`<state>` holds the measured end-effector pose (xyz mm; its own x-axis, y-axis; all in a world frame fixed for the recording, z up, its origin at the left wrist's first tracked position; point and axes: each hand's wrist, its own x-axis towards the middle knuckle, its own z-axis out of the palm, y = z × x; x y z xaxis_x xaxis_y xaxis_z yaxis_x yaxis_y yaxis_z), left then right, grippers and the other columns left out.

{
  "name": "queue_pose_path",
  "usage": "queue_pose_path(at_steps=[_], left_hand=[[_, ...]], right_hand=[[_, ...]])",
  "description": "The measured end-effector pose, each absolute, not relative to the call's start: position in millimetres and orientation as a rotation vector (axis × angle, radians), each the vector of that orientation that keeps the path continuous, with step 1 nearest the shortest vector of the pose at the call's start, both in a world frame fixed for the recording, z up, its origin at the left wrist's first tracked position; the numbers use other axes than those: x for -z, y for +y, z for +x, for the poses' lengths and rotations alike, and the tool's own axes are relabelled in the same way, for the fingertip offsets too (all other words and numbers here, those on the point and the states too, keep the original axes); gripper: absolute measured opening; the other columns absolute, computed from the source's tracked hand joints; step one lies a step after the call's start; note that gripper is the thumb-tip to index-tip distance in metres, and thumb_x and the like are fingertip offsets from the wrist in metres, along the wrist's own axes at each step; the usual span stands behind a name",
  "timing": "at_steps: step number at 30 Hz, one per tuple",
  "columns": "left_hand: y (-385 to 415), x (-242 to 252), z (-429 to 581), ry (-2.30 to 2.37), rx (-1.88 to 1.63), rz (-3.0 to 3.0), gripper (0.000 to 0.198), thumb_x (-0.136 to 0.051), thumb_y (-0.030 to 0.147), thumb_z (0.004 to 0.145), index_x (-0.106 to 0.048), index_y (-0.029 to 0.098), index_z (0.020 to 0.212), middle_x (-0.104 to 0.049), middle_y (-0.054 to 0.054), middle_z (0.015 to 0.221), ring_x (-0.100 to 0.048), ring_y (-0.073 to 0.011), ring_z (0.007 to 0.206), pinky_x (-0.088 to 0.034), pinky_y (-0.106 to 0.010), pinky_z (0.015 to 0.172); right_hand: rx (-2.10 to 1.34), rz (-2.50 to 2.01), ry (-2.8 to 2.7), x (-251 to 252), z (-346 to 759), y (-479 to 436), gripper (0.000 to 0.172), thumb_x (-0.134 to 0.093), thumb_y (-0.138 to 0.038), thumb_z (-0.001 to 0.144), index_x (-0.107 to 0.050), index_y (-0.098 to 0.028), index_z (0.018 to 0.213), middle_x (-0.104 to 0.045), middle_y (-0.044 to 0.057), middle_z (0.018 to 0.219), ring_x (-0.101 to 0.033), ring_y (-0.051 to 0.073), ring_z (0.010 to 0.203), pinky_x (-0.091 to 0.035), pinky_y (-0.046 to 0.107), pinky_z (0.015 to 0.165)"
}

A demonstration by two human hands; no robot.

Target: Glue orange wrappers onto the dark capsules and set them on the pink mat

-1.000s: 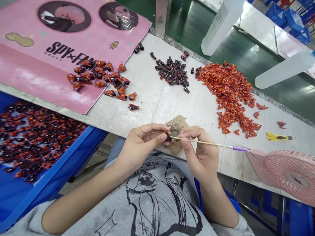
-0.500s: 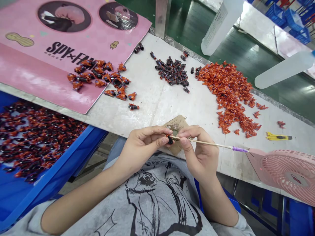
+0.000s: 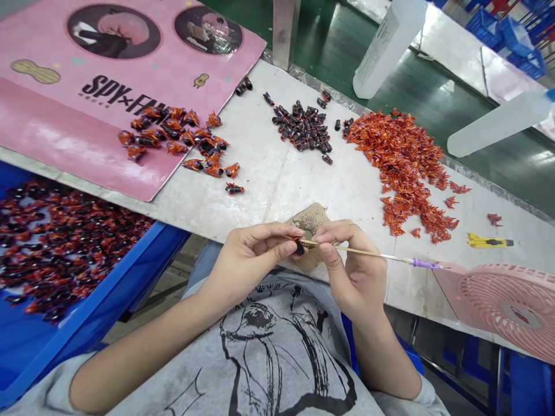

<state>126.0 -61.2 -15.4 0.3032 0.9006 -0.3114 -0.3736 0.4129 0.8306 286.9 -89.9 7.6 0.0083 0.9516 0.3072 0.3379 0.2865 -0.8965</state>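
Between the thumb and fingers of my left hand [image 3: 264, 248] is a small black and orange piece [image 3: 299, 247]. My right hand [image 3: 347, 254] pinches a thin wooden stick [image 3: 364, 252] with a purple far end. The stick's near tip meets the small piece. Under the hands lies a tan square of cardboard [image 3: 318, 215], its top covered with specks. Beyond the hands sit a heap of black pieces [image 3: 303, 128] and a large heap of orange pieces [image 3: 403, 162]. Joined orange and black pieces [image 3: 202, 138] lie to the left.
A pink printed sheet [image 3: 52, 127] covers the table's left part. Below it, a blue bin [image 3: 108, 289] holds many pieces. Right are a yellow cutter [image 3: 489, 240] and a pink fan [image 3: 511, 306]. Two translucent bottles [image 3: 385, 52] [image 3: 494, 124] lean beyond the far edge.
The stick's purple end has shifted slightly to the right. Both hands keep nearly the same place and grip.
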Motion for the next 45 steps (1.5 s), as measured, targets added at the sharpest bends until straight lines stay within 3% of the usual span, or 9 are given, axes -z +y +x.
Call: queue_pose_path(at_steps=[9, 12, 15, 20, 28, 31, 35, 41, 45], left_hand=[[-59.5, 8.2, 125.2, 0.958, -0.965, 0.705, 0.020, -0.092, 0.029, 0.062, -0.080, 0.020, 0.076, -0.080, -0.002, 0.076, -0.074, -0.0150, 0.067, -0.063, -0.023, 0.068], [-58.6, 8.2, 123.6, 0.977, -0.964, 0.712, 0.023, -0.093, 0.033, 0.061, -0.079, 0.020, 0.075, -0.079, -0.003, 0.076, -0.073, -0.0157, 0.067, -0.064, -0.025, 0.069], [-58.1, 11.8, 123.5, 0.989, -0.959, 0.734, 0.027, -0.092, 0.038, 0.061, -0.079, 0.020, 0.075, -0.079, -0.004, 0.075, -0.073, -0.0178, 0.066, -0.064, -0.028, 0.068], [-58.1, 16.3, 126.7, 0.983, -0.937, 0.793, 0.027, -0.089, 0.040, 0.065, -0.079, 0.019, 0.079, -0.079, -0.006, 0.076, -0.073, -0.0191, 0.067, -0.063, -0.028, 0.067], [-57.5, 7.3, 131.6, 0.969, -0.935, 0.713, 0.028, -0.093, 0.037, 0.059, -0.078, 0.018, 0.074, -0.078, -0.006, 0.076, -0.073, -0.0176, 0.065, -0.063, -0.027, 0.068], [-56.8, 6.7, 132.9, 0.961, -0.940, 0.689, 0.027, -0.093, 0.035, 0.058, -0.078, 0.018, 0.074, -0.079, -0.006, 0.075, -0.073, -0.0172, 0.065, -0.062, -0.025, 0.067], [-55.5, 6.6, 138.1, 0.926, -0.946, 0.723, 0.022, -0.091, 0.030, 0.060, -0.078, 0.018, 0.073, -0.079, -0.006, 0.076, -0.074, -0.0185, 0.071, -0.062, -0.026, 0.072], [-52.8, 0.1, 151.0, 0.785, -1.015, 0.695, 0.017, -0.089, 0.027, 0.063, -0.077, 0.019, 0.071, -0.079, -0.006, 0.077, -0.075, -0.0215, 0.079, -0.063, -0.031, 0.078], [-54.0, -3.1, 152.6, 0.724, -1.051, 0.621, 0.018, -0.089, 0.026, 0.063, -0.077, 0.019, 0.074, -0.078, -0.004, 0.077, -0.073, -0.0174, 0.071, -0.063, -0.027, 0.072]], right_hand=[[-0.345, -1.170, -1.278, -6.6, 336.8, -86.9, 0.021, -0.051, -0.031, 0.101, -0.071, -0.023, 0.101, -0.072, 0.003, 0.079, -0.065, 0.016, 0.067, -0.047, 0.031, 0.060], [-0.123, -1.316, -1.408, 3.3, 380.1, -83.7, 0.027, -0.048, -0.034, 0.101, -0.067, -0.022, 0.086, -0.075, 0.006, 0.085, -0.070, 0.021, 0.079, -0.049, 0.035, 0.067], [0.007, -1.573, -1.792, 14.5, 417.5, -77.2, 0.022, -0.064, -0.037, 0.091, -0.061, -0.022, 0.075, -0.076, 0.009, 0.092, -0.071, 0.025, 0.086, -0.051, 0.039, 0.075], [0.167, -1.943, -2.031, 24.7, 442.9, -54.3, 0.016, -0.060, -0.032, 0.090, -0.068, -0.020, 0.098, -0.075, 0.013, 0.101, -0.064, 0.030, 0.095, -0.048, 0.044, 0.084], [0.069, -1.949, -2.023, 26.5, 449.3, -13.8, 0.018, -0.055, -0.014, 0.083, -0.070, -0.021, 0.074, -0.067, 0.008, 0.071, -0.060, 0.025, 0.075, -0.047, 0.040, 0.076], [0.051, -1.889, -1.944, 17.0, 445.4, -14.8, 0.013, -0.058, -0.016, 0.079, -0.067, -0.021, 0.071, -0.068, 0.008, 0.072, -0.061, 0.026, 0.076, -0.048, 0.042, 0.076], [-0.049, -1.753, -1.832, -3.7, 412.4, -37.7, 0.005, -0.060, -0.023, 0.085, -0.064, -0.022, 0.085, -0.071, 0.006, 0.081, -0.065, 0.022, 0.074, -0.052, 0.038, 0.069], [-0.876, -1.182, -1.379, -9.1, 326.2, -83.3, 0.005, -0.063, -0.026, 0.091, -0.064, -0.023, 0.089, -0.065, 0.003, 0.081, -0.063, 0.016, 0.073, -0.051, 0.028, 0.064], [-0.968, -1.102, -1.289, -1.5, 302.0, -87.4, 0.008, -0.063, -0.030, 0.092, -0.065, -0.023, 0.090, -0.063, 0.003, 0.081, -0.061, 0.016, 0.076, -0.050, 0.028, 0.065]])
